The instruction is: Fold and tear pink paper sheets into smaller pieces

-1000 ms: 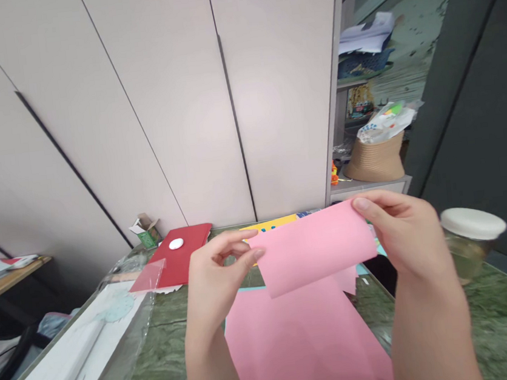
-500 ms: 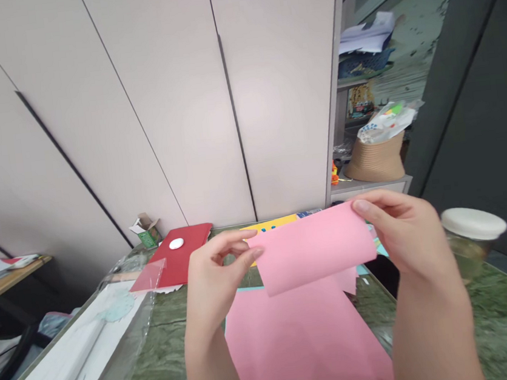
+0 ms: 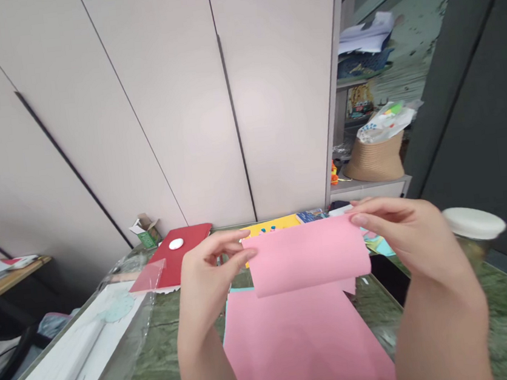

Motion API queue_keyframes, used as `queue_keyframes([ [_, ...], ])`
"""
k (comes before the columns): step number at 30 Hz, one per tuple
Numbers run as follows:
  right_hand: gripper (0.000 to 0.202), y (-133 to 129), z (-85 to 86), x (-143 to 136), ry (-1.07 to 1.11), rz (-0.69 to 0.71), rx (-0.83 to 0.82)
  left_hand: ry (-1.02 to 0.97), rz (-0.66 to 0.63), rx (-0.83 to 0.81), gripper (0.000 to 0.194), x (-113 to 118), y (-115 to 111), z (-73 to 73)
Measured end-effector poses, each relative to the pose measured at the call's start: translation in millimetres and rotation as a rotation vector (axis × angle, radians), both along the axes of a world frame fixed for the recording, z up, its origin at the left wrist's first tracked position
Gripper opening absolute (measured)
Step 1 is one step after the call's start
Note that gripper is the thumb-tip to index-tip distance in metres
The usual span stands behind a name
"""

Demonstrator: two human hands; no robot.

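Held up in front of me is a pink paper strip (image 3: 309,255), its lower part curving over. My left hand (image 3: 212,274) pinches its upper left corner between thumb and fingers. At the upper right corner, my right hand (image 3: 407,233) pinches it the same way. Below lies a larger pink sheet (image 3: 307,342) flat on the green marbled table (image 3: 162,353), with a bit of light blue showing at its left edge. A small cut pink piece (image 3: 349,286) peeks out behind the strip.
A red folder (image 3: 187,246) with a round white object (image 3: 176,244) lies back left, near a small green box (image 3: 145,231). A clear plastic sleeve (image 3: 130,356) is at left. A yellow sheet (image 3: 280,222) lies behind the strip. A dark phone-like slab (image 3: 389,278) and a white-lidded jar (image 3: 475,226) stand right.
Both hands have shifted the pink strip slightly left and levelled it, the right end coming down. More of the dark slab and the blue-patterned item behind now shows.
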State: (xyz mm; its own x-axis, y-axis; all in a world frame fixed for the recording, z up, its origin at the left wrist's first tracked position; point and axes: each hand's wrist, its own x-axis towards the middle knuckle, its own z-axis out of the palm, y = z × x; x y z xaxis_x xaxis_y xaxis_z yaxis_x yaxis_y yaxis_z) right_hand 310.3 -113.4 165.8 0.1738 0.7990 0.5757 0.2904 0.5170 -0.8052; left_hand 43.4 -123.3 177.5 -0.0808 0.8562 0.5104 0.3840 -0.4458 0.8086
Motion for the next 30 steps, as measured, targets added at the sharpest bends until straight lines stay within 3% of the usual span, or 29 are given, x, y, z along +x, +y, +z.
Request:
queue_keyframes([
  [8, 0.011, -5.0, 2.0, -4.8, -0.003, -0.025, -0.020, 0.013, -0.057, 0.017, 0.017, -7.3, 3.2, -3.3],
  [14, 0.033, -6.3, 4.4, -7.9, -0.006, -0.001, -0.005, 0.006, -0.097, -0.007, 0.019, -5.9, 3.1, -0.4],
  [18, 0.035, 2.4, 3.0, 0.7, -0.157, 0.090, -0.057, -0.019, -0.261, -0.139, 0.023, -5.2, 15.4, -9.3],
  [20, 0.038, 13.4, -6.5, 6.7, -0.280, 0.184, -0.140, -0.052, -0.391, -0.234, 0.025, -6.7, 26.2, -28.1],
  [22, 0.039, 26.6, -26.7, 9.6, -0.378, 0.305, -0.236, -0.070, -0.481, -0.334, 0.026, -9.7, 36.5, -59.1],
  [25, 0.031, 41.0, -75.9, 4.6, -0.517, 0.435, -0.407, -0.059, -0.500, -0.461, 0.024, -15.7, 44.7, -118.9],
  [27, 0.024, 43.5, -112.6, -2.5, -0.557, 0.450, -0.468, -0.017, -0.477, -0.539, 0.021, -19.1, 45.4, -155.7],
  [30, 0.017, 41.6, -157.5, -10.8, -0.613, 0.476, -0.490, 0.170, -0.422, -0.537, 0.012, -21.4, 43.8, -190.8],
])
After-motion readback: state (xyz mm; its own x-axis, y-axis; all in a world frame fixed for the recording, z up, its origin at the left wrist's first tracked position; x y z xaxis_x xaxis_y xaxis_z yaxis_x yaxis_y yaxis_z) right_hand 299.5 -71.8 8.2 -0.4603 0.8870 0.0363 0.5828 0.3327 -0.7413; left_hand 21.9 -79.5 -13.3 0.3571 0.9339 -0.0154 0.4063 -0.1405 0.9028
